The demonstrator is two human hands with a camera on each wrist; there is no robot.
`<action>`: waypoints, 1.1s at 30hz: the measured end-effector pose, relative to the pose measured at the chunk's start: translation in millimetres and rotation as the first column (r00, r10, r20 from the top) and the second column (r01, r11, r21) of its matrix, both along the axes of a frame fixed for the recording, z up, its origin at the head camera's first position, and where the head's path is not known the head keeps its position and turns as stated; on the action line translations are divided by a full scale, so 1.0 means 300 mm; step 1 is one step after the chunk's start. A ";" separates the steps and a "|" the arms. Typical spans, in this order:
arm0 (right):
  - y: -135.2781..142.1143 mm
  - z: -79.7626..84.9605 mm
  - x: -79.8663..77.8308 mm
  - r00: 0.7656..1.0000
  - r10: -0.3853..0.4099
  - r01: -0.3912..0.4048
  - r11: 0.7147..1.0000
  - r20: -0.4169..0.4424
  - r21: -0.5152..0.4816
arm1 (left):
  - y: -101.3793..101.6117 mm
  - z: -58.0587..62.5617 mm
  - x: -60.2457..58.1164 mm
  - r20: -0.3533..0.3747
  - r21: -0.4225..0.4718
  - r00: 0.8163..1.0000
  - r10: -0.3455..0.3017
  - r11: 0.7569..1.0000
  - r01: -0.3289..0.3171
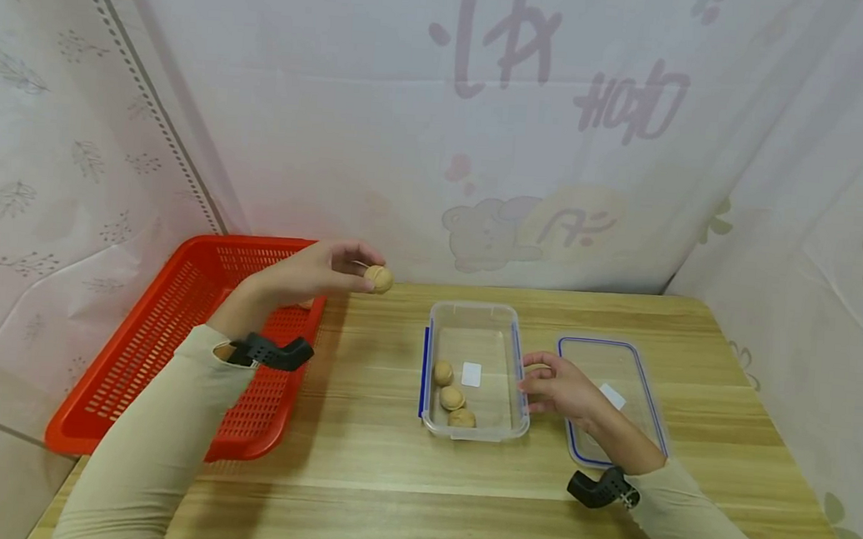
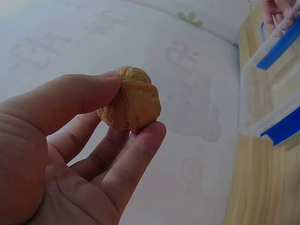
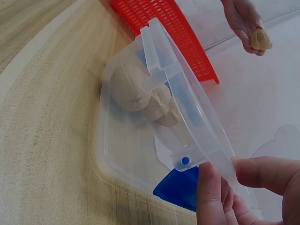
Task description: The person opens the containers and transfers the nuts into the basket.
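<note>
My left hand pinches a walnut between thumb and fingertips, held up beside the right rim of the red basket. A seam down its shell shows in the left wrist view. Below and to the right stands a clear plastic container without its lid. Three walnuts lie in a row along its left side, by a white label. My right hand grips the container's right wall, thumb at the rim and fingers outside by a blue latch.
At the left stands a red plastic basket, its inside partly hidden by my left arm. A clear lid with a blue seal lies on the wooden table, partly under my right forearm. Printed cloth hangs behind and at both sides.
</note>
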State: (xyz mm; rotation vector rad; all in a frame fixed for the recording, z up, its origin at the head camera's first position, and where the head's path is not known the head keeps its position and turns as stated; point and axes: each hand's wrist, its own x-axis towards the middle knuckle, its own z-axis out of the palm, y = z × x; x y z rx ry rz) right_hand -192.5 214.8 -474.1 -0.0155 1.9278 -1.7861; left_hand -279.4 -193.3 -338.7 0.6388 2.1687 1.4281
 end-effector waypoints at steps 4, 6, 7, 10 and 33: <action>-0.002 0.003 0.000 1.000 -0.004 0.004 1.000 0.004 -0.005 | -0.047 -0.004 0.001 -0.001 -0.019 1.000 0.029 0.999 -0.029; -0.003 0.005 0.000 1.000 -0.004 0.004 1.000 0.004 -0.008 | -0.070 -0.005 0.002 0.001 -0.023 0.999 0.044 0.999 -0.043; -0.003 0.005 0.000 1.000 -0.005 0.005 1.000 0.005 -0.010 | -0.082 -0.005 0.004 0.001 -0.030 0.998 0.057 0.998 -0.057; -0.004 0.005 0.000 1.000 -0.009 0.009 1.000 0.007 -0.010 | -0.119 -0.005 0.011 -0.009 -0.054 0.996 0.089 0.995 -0.089; 0.000 -0.007 -0.001 1.000 0.000 0.000 1.000 -0.010 0.009 | -0.356 -0.094 0.026 -0.030 -0.088 0.977 0.212 0.973 -0.214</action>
